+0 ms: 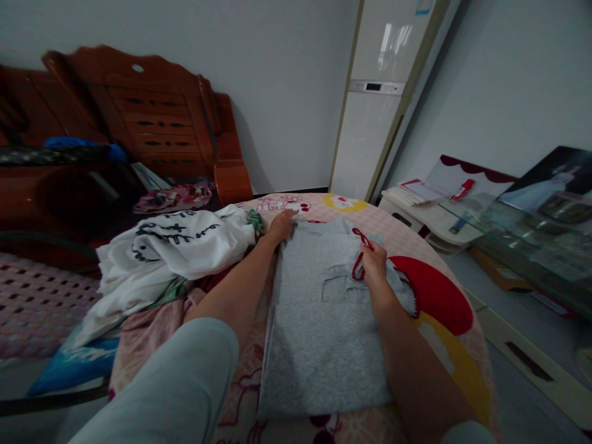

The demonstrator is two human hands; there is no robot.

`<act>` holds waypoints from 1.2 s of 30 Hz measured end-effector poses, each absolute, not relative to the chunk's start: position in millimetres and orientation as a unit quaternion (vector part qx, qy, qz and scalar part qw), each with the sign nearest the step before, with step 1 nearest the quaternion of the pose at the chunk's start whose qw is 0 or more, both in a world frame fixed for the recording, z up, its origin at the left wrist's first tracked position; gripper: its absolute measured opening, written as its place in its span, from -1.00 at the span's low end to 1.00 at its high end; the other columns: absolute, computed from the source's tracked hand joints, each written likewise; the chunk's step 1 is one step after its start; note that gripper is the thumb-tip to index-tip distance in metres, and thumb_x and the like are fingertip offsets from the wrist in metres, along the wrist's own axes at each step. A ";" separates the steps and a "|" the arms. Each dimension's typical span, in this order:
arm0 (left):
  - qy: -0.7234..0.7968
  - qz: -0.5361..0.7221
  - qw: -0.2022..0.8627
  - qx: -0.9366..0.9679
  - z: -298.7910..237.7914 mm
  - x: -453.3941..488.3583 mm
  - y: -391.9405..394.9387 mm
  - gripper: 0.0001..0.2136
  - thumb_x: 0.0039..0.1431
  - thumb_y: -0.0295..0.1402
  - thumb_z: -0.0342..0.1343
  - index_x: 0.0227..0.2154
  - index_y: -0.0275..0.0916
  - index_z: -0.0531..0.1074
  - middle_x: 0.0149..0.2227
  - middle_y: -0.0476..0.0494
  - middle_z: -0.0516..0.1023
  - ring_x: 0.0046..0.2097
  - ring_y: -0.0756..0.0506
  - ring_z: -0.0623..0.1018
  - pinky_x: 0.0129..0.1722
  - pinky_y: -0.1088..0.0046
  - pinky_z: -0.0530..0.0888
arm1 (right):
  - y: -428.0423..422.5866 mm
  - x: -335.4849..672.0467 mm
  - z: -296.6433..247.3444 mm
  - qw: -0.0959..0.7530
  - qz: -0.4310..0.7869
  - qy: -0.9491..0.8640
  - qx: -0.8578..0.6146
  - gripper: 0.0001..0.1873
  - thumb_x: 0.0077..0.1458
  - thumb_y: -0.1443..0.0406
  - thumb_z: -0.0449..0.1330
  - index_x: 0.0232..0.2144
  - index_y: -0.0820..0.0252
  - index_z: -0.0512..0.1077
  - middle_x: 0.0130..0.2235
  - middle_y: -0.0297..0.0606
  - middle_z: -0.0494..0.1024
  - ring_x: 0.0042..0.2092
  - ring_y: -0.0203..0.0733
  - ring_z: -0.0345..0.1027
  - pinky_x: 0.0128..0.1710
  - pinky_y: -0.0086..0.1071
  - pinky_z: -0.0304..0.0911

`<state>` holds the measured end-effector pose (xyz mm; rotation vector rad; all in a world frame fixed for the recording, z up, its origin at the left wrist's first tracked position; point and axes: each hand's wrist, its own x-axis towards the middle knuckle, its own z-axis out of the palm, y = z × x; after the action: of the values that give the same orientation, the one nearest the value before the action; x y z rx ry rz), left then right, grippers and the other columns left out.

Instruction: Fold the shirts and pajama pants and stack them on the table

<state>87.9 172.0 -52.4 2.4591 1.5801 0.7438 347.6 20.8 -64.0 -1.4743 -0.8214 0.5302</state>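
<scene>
A grey shirt (324, 345) with red edging lies folded lengthwise on the round table, its lower end toward me. My left hand (282, 227) is at the shirt's far left corner, fingers closed on the cloth, though the fingertips are partly hidden. On the right side, my right hand (374, 262) grips the red-edged part of the shirt, and a red loop of trim (361, 236) sticks out above the fingers. Another red-trimmed grey part spreads out to the right, beyond my right wrist. Some creases run across the cloth beside that hand.
White clothing with black lettering (185, 243) is heaped at the left over pink and green cloth. The table's patterned pink cover (411, 237) shows around the shirt. A wooden chair (152, 117), a tall air conditioner (370, 117) and a glass shelf (522, 240) stand around.
</scene>
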 end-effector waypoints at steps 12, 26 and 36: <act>0.573 0.225 0.096 0.782 -48.6 72.9 170.3 -0.55 0.13 -0.61 -0.09 0.05 -0.29 0.47 0.13 -0.21 0.50 0.16 -0.10 0.45 0.22 0.40 0.29 | 16.2 348.1 -39.4 0.716 0.177 -0.343 -0.581 -0.72 -0.10 0.13 0.13 -0.51 0.24 0.46 -0.56 -0.46 0.30 -0.45 -0.31 0.14 -0.45 -0.46 0.10; 0.719 0.165 0.102 0.667 -35.1 91.8 158.1 -0.70 0.28 -0.31 -0.01 -0.06 -0.36 0.48 -0.04 -0.39 0.57 0.00 -0.21 0.55 -0.11 0.39 0.45 | 19.6 349.2 -50.6 0.655 0.187 -0.332 -0.652 -0.74 -0.14 0.18 0.09 -0.52 0.23 0.49 -0.56 -0.43 0.32 -0.42 -0.28 0.20 -0.49 -0.47 0.08; 0.702 0.215 0.003 0.679 -40.3 99.6 137.6 -0.65 0.28 -0.39 0.00 0.10 -0.36 0.30 0.10 -0.40 0.44 0.11 -0.24 0.46 0.02 0.33 0.41 | 20.9 360.9 -65.0 0.489 0.164 -0.412 -0.751 -0.79 -0.07 0.23 0.13 -0.51 0.22 0.51 -0.55 -0.32 0.48 -0.42 -0.18 0.37 -0.47 -0.44 0.16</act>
<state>99.6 137.6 -40.3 2.1280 2.2011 0.6753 360.9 20.9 -65.0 -1.8245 -1.0009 0.3988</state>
